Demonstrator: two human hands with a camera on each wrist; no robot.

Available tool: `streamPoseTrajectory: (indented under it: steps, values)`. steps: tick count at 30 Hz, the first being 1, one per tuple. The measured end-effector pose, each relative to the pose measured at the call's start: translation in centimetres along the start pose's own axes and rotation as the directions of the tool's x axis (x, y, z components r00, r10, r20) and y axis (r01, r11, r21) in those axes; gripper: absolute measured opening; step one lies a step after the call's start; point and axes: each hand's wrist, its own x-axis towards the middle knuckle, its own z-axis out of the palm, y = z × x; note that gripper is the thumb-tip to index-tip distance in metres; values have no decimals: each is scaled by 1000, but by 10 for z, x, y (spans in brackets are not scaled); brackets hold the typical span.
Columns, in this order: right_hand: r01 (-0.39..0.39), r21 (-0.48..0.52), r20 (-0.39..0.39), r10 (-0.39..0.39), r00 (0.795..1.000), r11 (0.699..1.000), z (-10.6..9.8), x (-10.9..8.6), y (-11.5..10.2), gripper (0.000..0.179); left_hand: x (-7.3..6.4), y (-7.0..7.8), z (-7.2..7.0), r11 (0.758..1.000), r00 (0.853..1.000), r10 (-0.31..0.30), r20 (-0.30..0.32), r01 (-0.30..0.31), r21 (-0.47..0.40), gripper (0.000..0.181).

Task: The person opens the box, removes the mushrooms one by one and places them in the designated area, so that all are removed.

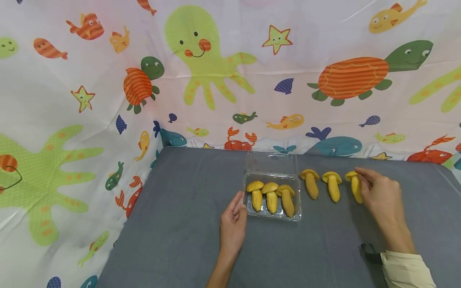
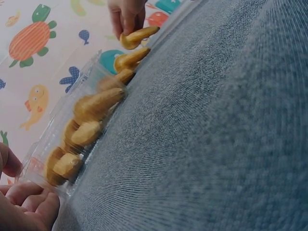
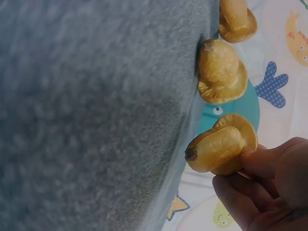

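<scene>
Three yellow mushrooms [image 1: 271, 198] lie side by side inside a clear plastic clamshell box [image 1: 272, 217], its lid [image 1: 271, 162] folded back. My left hand [image 1: 233, 224] holds the box by its left side; the left wrist view shows its fingers [image 2: 44, 204] at the box's near end. Right of the box, two more mushrooms, one [image 1: 311, 185] nearer and one [image 1: 333, 187] farther, lie in a row on the cloth. At the row's right end, my right hand [image 1: 383, 200] pinches a third mushroom [image 3: 219, 150] by its cap between thumb and fingers.
Grey cloth [image 1: 173, 224] covers the table. A white curtain [image 1: 223, 128] printed with sea animals hangs behind it and along the left. A black strap [image 1: 371, 254] sits by the right sleeve [image 1: 407, 270].
</scene>
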Motion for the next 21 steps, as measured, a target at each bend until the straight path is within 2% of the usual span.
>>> streamPoseTrajectory:
  steps: [9,21]
  values:
    - [-11,1,37,11,999,1000,2,2,6,24,1,2,0,1000,1000,-16,0,16,13,47]
    - [-22,-7,127,23,992,1000,7,4,13,24,0,0,0,1000,1000,3,5,-3,-7,47]
